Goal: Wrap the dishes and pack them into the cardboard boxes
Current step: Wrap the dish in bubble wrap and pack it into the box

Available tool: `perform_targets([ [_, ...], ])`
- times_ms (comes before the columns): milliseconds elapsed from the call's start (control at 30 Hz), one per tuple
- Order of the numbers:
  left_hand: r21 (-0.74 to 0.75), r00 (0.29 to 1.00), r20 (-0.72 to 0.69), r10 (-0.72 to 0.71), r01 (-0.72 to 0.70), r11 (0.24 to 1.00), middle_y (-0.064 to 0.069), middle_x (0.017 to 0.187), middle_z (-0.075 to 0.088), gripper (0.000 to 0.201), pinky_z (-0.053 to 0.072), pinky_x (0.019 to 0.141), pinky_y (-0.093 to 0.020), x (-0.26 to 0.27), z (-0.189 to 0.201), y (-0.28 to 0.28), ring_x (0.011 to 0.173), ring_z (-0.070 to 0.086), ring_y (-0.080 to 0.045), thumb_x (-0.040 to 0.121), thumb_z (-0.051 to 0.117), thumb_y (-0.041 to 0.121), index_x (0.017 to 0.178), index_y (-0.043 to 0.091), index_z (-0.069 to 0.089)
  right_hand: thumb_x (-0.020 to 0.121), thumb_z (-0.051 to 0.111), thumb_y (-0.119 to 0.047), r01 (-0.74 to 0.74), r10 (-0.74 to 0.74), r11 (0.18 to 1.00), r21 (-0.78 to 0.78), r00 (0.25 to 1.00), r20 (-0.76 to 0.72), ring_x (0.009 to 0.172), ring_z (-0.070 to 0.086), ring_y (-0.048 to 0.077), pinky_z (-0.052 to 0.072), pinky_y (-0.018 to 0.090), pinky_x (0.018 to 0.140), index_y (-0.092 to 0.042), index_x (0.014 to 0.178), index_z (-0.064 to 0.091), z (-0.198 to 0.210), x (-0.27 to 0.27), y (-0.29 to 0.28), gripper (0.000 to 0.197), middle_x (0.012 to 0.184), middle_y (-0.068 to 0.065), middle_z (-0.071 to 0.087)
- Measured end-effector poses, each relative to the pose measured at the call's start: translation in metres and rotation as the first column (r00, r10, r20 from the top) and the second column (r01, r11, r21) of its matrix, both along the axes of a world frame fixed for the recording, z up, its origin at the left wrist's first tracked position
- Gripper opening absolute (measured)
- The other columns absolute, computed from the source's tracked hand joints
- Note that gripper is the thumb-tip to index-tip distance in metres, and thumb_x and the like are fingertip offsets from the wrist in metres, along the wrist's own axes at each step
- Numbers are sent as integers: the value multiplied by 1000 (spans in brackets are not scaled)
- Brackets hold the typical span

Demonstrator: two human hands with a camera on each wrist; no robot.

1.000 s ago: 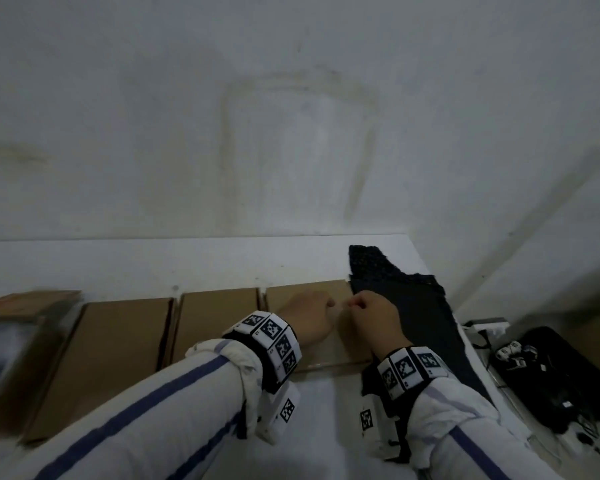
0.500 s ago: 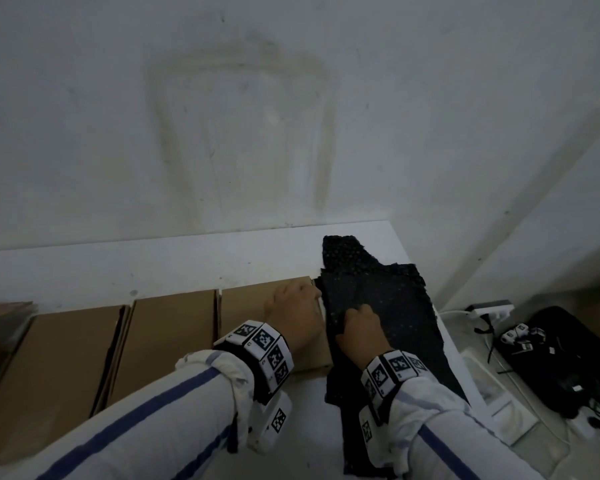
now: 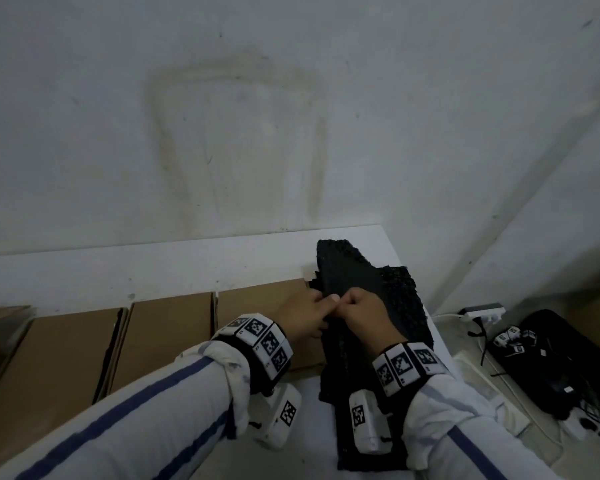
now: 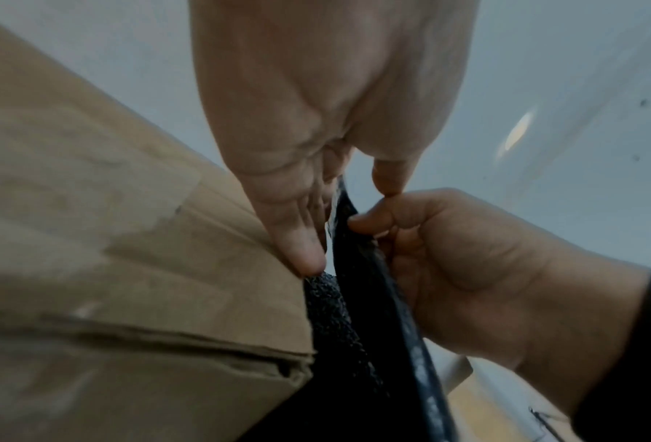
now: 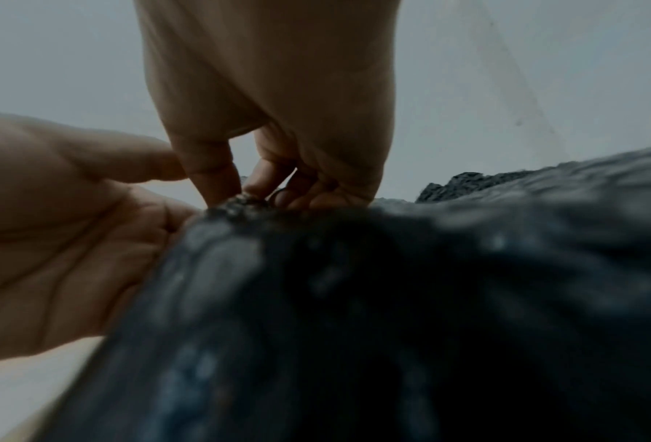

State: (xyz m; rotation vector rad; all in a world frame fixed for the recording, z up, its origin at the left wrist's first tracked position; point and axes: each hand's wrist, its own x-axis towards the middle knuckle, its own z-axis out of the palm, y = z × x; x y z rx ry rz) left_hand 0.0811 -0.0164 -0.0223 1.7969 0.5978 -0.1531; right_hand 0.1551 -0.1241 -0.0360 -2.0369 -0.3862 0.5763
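A stack of black textured wrap sheets lies at the right end of the white table. Both hands meet at its left edge. My right hand pinches the edge of the top sheet between thumb and curled fingers. My left hand has its fingers under that edge and its thumb above, touching the right hand. The pinched edge stands lifted off the stack. Closed cardboard boxes lie flat in a row left of the sheets. No dishes are in view.
The nearest box butts against the sheet stack. A stained white wall rises behind the table. On the floor past the table's right edge are a black bag, a power strip and cables.
My right hand has shifted from the sheet's top to its left edge. My left hand has come off the box to meet it, and the sheet edge has lifted.
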Motion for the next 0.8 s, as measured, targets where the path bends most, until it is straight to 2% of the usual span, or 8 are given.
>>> perform_targets([
  [67,-108,997,-10,81,-82,991,-17,108,63,37,57,83,-43,-1,-3,2,95,65,-29,95,48,37,113,6,56,78,65,-3,-41,40,996,75,999,14,53,41,10,34,24,53,-16,52,44,5,-8,3,36,52,-2,44],
  [200,-8,981,52,186,-186,983,-17,100,67,32,54,84,-52,-7,-7,18,92,65,-34,87,49,36,101,11,62,81,63,-6,-85,80,995,59,993,86,69,56,14,45,27,69,-11,66,65,11,-13,5,16,70,5,62],
  [300,-1,966,64,250,-250,968,-14,103,66,38,50,92,-49,-19,-8,39,95,63,-33,85,48,42,102,10,61,84,59,-13,-10,16,999,-41,989,144,76,57,18,48,31,74,-22,65,58,11,-1,5,21,75,0,61],
  [367,-121,943,74,325,-315,941,-14,110,66,37,46,98,-49,-32,-8,53,101,62,-32,82,50,43,99,13,63,83,61,-15,-7,17,996,-92,994,106,82,58,20,49,33,77,-24,74,57,12,3,9,13,85,2,61],
  [467,-411,878,60,475,-412,813,-15,116,65,25,49,95,-42,-58,5,65,104,63,-30,96,50,29,106,11,61,80,67,-15,-81,82,990,-115,997,8,81,55,16,43,27,72,-19,90,53,15,-5,21,17,88,-1,56],
  [533,-525,851,64,521,-415,743,-15,116,64,27,51,85,-36,-73,14,68,101,63,-28,101,42,22,116,6,57,78,66,-7,-139,137,990,-22,986,-97,73,50,14,41,25,65,-17,85,49,19,-16,32,21,81,-1,51],
  [667,-640,813,105,573,-385,665,-16,125,59,36,49,86,-35,-101,26,79,104,59,-28,102,36,26,128,6,51,75,56,5,-162,169,985,56,968,-187,60,39,13,32,24,55,-16,66,38,29,-29,51,29,66,0,41],
  [800,-680,762,109,638,-411,607,-17,131,56,43,48,88,-39,-124,31,100,114,55,-33,102,34,31,134,5,47,78,53,4,-174,205,974,147,950,-237,61,38,13,29,25,55,-17,64,37,40,-34,67,30,67,0,40],
])
